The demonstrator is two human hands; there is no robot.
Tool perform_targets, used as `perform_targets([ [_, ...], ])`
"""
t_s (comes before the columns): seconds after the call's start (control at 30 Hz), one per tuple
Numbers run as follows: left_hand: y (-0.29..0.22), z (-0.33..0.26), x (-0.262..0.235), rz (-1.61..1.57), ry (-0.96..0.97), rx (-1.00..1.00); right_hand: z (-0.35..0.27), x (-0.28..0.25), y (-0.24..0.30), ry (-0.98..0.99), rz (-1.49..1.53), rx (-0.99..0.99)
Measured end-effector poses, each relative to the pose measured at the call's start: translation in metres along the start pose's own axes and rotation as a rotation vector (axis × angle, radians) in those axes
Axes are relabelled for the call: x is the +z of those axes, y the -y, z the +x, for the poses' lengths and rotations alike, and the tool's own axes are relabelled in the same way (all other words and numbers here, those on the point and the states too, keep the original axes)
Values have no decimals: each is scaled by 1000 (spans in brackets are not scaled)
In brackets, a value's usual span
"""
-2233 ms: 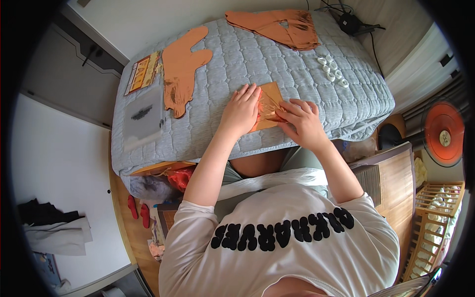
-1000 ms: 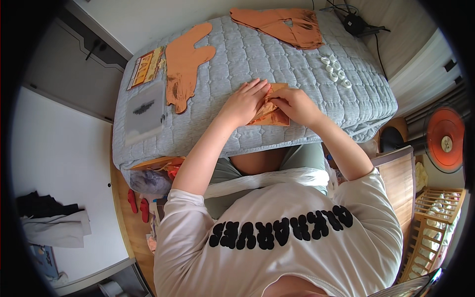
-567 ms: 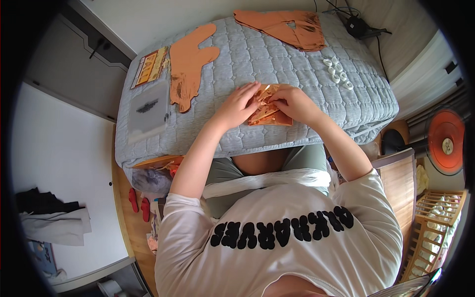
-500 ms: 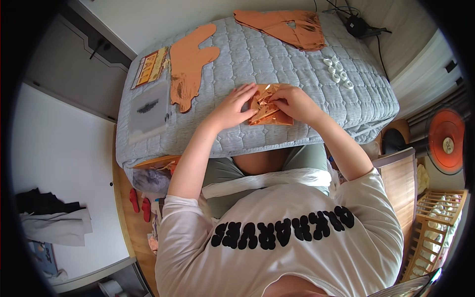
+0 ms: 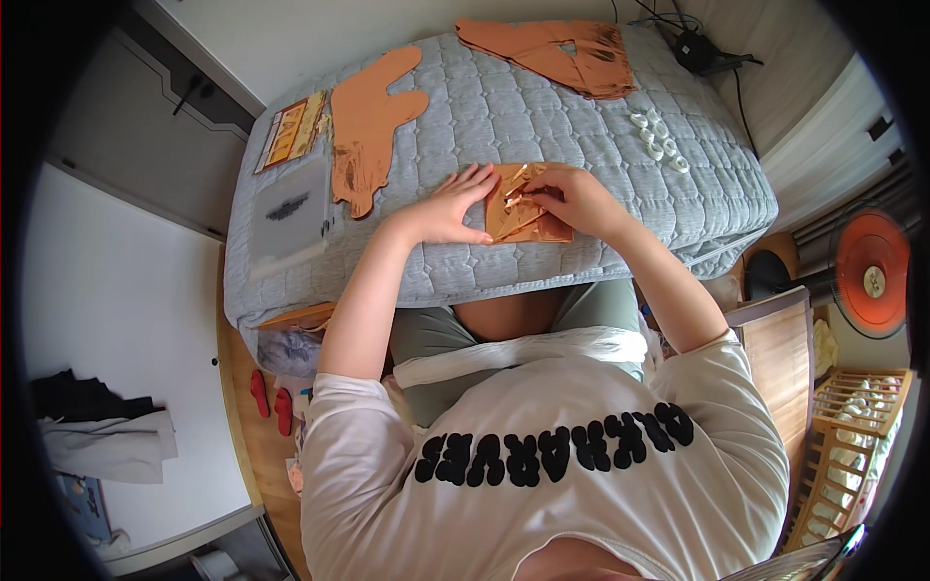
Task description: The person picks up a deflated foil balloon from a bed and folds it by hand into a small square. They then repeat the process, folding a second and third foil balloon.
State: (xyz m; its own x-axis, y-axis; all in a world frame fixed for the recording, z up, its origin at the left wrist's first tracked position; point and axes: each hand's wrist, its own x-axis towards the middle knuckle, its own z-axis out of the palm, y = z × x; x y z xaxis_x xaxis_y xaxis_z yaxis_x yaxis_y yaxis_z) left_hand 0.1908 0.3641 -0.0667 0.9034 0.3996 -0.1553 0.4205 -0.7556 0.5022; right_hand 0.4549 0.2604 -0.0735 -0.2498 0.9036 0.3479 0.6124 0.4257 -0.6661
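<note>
On the bed in front of me lies a folded, flat copper-coloured foil balloon (image 5: 531, 225), shiny and crinkled, roughly square. My left hand (image 5: 453, 208) lies along its left edge with fingers spread, the thumb near its lower left corner. At the upper right part of the foil, my right hand (image 5: 579, 201) has its fingers bent in a pinch on a crumpled fold; the fingertips are partly hidden. Left of my hands a larger flat copper foil balloon (image 5: 373, 121) is laid out. Several more lie stacked as a foil pile (image 5: 552, 53) at the far side.
White ribbon rolls (image 5: 656, 150) sit on the quilted grey mattress (image 5: 465, 107) at right. Left are a printed card packet (image 5: 292, 133) and a clear plastic bag (image 5: 291, 213). A black device with cables (image 5: 699, 50) is at the far right corner; an orange fan (image 5: 872, 276) stands right.
My left thumb has slid down to the foil's lower left corner, spreading the hand wider. My right hand still pinches the crumpled fold, with little movement.
</note>
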Motion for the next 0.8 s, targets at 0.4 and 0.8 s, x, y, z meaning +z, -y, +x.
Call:
perform_targets([
  [0.4,-37,-5,40,188,-443,215,1,3,-4,-33,-51,20],
  [0.8,-59,-1,76,476,-482,140,0,-13,8,-142,30,108],
])
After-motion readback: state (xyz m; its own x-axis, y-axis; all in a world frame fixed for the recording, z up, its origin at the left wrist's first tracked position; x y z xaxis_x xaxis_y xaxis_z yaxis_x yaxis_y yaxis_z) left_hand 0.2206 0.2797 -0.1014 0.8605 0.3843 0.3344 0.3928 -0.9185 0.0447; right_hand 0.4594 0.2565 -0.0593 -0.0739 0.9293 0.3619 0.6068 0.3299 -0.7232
